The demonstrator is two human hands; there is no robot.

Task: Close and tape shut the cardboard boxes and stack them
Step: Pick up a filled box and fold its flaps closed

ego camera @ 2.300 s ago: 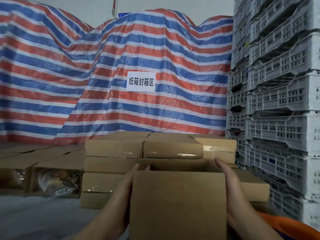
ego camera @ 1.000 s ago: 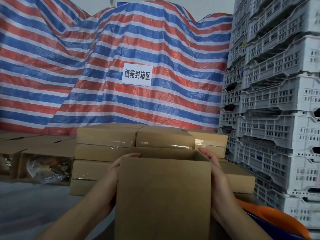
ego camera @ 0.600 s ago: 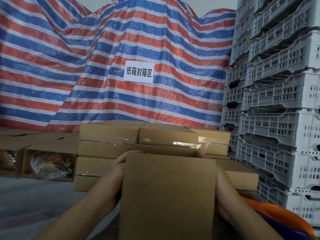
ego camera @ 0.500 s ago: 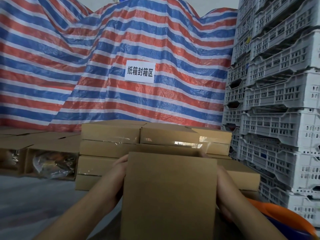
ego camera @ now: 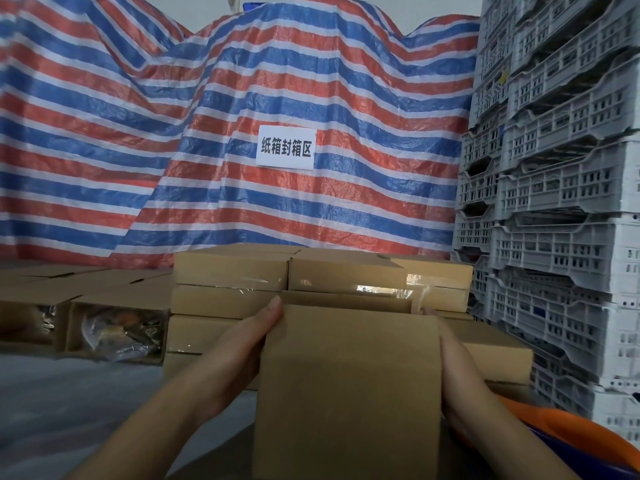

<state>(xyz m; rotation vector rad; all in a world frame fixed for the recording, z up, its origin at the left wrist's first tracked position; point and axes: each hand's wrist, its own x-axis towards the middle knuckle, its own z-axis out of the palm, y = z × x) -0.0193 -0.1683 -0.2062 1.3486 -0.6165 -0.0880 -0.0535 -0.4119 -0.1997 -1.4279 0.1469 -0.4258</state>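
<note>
Box now nearer the stack; flat left hand and right hand press its sides, steadying the open top.

The open cardboard box sits between the two hands — left hand flat on its left side, right hand on its right. Just behind the hands rises the stack of taped boxes. Left of the left hand lie open boxes on their sides. Right of the right hand, plastic crates tower — the tarp hangs behind everything.
</note>
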